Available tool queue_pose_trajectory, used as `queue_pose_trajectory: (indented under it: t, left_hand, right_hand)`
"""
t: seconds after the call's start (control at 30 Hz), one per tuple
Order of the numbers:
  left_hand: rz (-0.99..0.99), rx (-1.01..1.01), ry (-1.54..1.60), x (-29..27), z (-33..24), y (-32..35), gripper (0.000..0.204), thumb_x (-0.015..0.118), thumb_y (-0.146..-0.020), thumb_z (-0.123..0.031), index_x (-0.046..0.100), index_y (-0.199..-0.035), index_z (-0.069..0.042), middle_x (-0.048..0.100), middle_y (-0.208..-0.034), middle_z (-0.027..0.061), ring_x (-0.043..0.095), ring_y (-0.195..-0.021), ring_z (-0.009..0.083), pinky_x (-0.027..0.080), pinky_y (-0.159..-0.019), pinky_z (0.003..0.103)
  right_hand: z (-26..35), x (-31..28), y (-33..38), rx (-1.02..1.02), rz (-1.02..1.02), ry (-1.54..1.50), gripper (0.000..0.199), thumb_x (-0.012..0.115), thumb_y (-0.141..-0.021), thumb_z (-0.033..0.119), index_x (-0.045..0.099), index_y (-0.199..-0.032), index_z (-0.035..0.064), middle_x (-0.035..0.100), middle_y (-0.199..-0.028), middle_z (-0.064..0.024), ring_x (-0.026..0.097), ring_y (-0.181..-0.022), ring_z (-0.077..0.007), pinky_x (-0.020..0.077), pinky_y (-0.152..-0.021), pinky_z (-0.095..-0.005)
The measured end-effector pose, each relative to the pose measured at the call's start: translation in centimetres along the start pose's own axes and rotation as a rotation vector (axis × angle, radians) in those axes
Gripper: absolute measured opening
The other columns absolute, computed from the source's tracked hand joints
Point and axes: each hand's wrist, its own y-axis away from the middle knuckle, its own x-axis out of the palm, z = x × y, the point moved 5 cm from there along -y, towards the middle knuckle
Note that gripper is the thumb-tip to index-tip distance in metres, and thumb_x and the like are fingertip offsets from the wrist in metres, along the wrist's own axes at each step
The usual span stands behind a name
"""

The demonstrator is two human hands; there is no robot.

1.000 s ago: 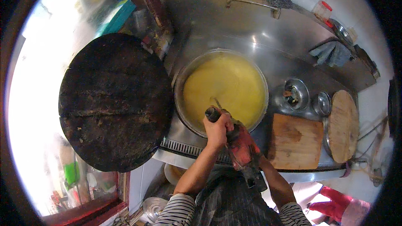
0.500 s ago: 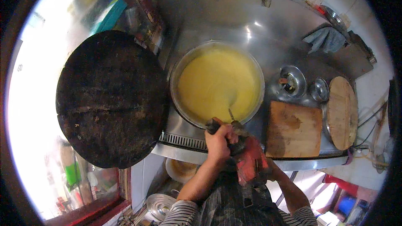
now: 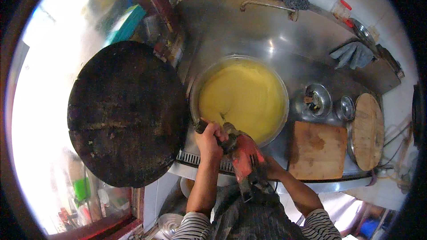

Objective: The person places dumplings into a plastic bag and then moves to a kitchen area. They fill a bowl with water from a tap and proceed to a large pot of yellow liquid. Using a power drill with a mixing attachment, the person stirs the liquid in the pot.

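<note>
A large round metal pot holds thick yellow liquid. Over its near rim I hold a red power drill, its shaft dipping into the liquid at the near left. My left hand is closed around the drill's black side handle. At the rear of the drill is my right hand, its fingers mostly hidden by the tool; it appears wrapped around the rear grip.
A large dark round wooden board stands left of the pot. To the right are a wooden cutting board, two metal bowls and a round pale wooden lid. A tap pipe runs along the steel backsplash.
Both hands have moved left with the drill. Its shaft has shifted from the pot's near right to the near left, and the swirl has moved with it. The view has shifted slightly.
</note>
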Motion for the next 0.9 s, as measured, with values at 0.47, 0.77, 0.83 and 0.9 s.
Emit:
queue_pose_trajectory:
  t: [0.47, 0.77, 0.83, 0.9]
  left_hand:
    - [0.352, -0.135, -0.02, 7.2, 6.4, -6.8, 0.015, 0.052, -0.073, 0.003, 0.04, -0.072, -0.007, 0.039, -0.053, 0.0047, 0.038, -0.042, 0.0167, 0.035, -0.042, 0.033]
    - [0.459, -0.216, -0.06, 7.6, 9.1, -2.3, 0.017, 0.054, -0.075, -0.004, 0.04, -0.07, -0.012, 0.034, -0.053, 0.001, 0.037, -0.045, 0.0157, 0.035, -0.046, 0.032]
    - [0.417, -0.286, -0.066, 6.4, 9.4, -1.0, 0.017, 0.054, -0.075, -0.006, 0.04, -0.069, -0.012, 0.034, -0.053, 0.0004, 0.036, -0.045, 0.0153, 0.034, -0.046, 0.032]
    - [0.366, -0.338, -0.043, 5.6, 9.1, 0.5, 0.016, 0.054, -0.075, -0.005, 0.039, -0.069, -0.011, 0.034, -0.053, 0.0009, 0.034, -0.044, 0.0152, 0.034, -0.046, 0.032]
  right_hand:
    - [-6.0, -4.6, -3.7, 0.218, -0.276, 0.323, 0.046, 0.07, -0.07, 0.023, 0.057, -0.109, 0.0034, 0.065, -0.096, -0.0112, 0.062, -0.084, -0.0267, 0.0497, -0.077, -0.0368]
    - [-7.1, -3.3, 3.0, 0.11, -0.505, 0.304, 0.046, 0.07, -0.066, 0.026, 0.058, -0.104, 0.0025, 0.064, -0.098, -0.0161, 0.062, -0.089, -0.0319, 0.0494, -0.078, -0.0389]
    - [-6.2, -2.0, 4.9, 0.1, -0.443, 0.4, 0.047, 0.069, -0.067, 0.026, 0.058, -0.106, 0.0033, 0.063, -0.1, -0.017, 0.061, -0.091, -0.032, 0.0486, -0.08, -0.0392]
    - [-4.0, -0.9, 6.9, 0.142, -0.366, 0.388, 0.048, 0.069, -0.067, 0.026, 0.057, -0.108, 0.004, 0.062, -0.102, -0.0178, 0.06, -0.095, -0.0318, 0.0472, -0.083, -0.0394]
